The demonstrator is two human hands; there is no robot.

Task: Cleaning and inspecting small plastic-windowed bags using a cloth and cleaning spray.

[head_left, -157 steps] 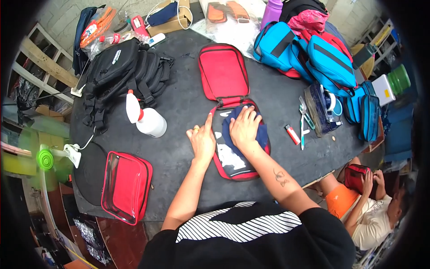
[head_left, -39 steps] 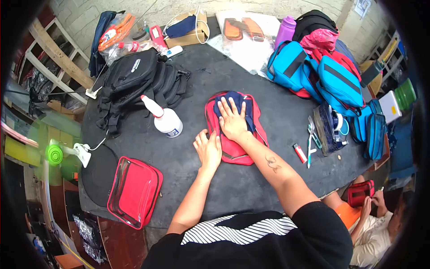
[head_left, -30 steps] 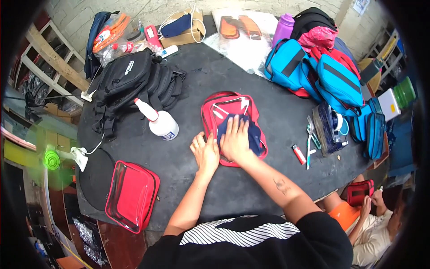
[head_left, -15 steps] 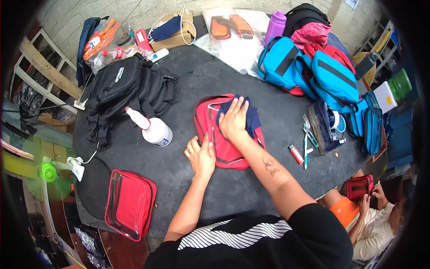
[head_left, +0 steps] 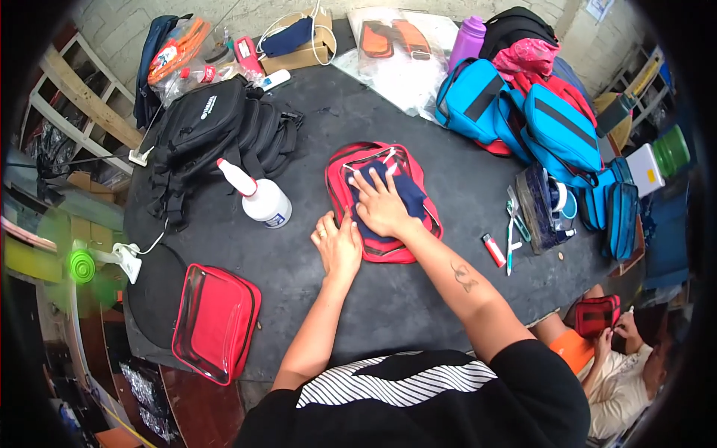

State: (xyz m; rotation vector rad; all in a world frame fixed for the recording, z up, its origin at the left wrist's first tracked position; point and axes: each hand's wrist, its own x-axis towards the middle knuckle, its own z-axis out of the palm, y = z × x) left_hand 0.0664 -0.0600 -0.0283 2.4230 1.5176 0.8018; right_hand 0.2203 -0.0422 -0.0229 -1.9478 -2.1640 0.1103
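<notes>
A red pouch with a clear panel and dark zipper trim (head_left: 388,254) lies flat on the black table in front of me. My right hand (head_left: 379,205) presses a dark navy cloth (head_left: 407,196) down on its top, fingers spread. Along the pouch's left edge rests my left hand (head_left: 337,245), its fingers stretched and touching the rim. A white spray bottle with a red nozzle (head_left: 267,205) stands to the left of the pouch. At the lower left lies a second red pouch with a clear window (head_left: 218,322).
A black backpack (head_left: 205,123) sits at the far left, and blue bags (head_left: 556,127) are piled at the far right. A lighter (head_left: 494,250), toothbrush (head_left: 510,239) and clear case (head_left: 539,216) lie on the right. Another person (head_left: 624,373) sits at the lower right holding a red pouch.
My right hand and the cloth have slid left and slightly down across the pouch. The pouch has turned a little. My left hand stays at its left edge.
</notes>
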